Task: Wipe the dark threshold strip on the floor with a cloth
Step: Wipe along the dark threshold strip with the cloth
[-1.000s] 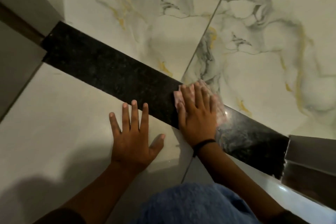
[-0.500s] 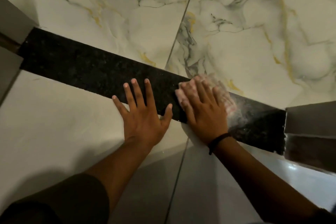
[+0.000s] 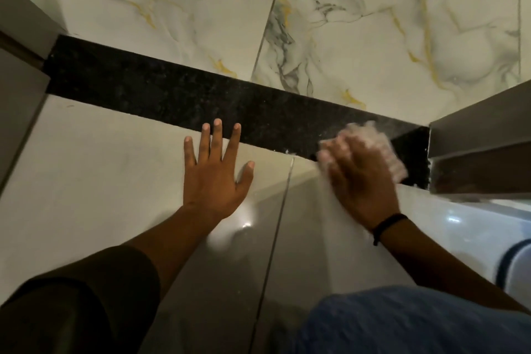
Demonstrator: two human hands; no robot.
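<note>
The dark threshold strip (image 3: pixel 201 98) is laid as a long, straight band of black speckled stone, running from the upper left down to the right between two fields of floor tile. Its right end is met by a grey door frame (image 3: pixel 477 146), and its left end by a second grey frame (image 3: pixel 20 46).

A pale, thin cloth (image 3: pixel 382 142) is pressed flat on the strip near that right end, close to the frame. It is blurred, so its weave cannot be made out; only its whitish colour and crumpled outline are seen. The cloth is covered by the right hand (image 3: pixel 359 178), whose fingers are spread over it with the palm down; whether any of the cloth is gripped cannot be told through the blur. A black band (image 3: pixel 388 224) is worn at that wrist.

The left hand (image 3: pixel 215 172) is laid open and flat, fingers splayed, on the plain glossy cream tile (image 3: pixel 100 167), with three fingertips reaching onto the near edge of the strip. Nothing is held in it.

Beyond the strip, white marble-patterned tiles (image 3: pixel 359 37) with grey and gold veins are seen, divided by thin grout lines. A dark sleeve (image 3: pixel 86 296) and blue fabric (image 3: pixel 402 322) fill the lower edge.
</note>
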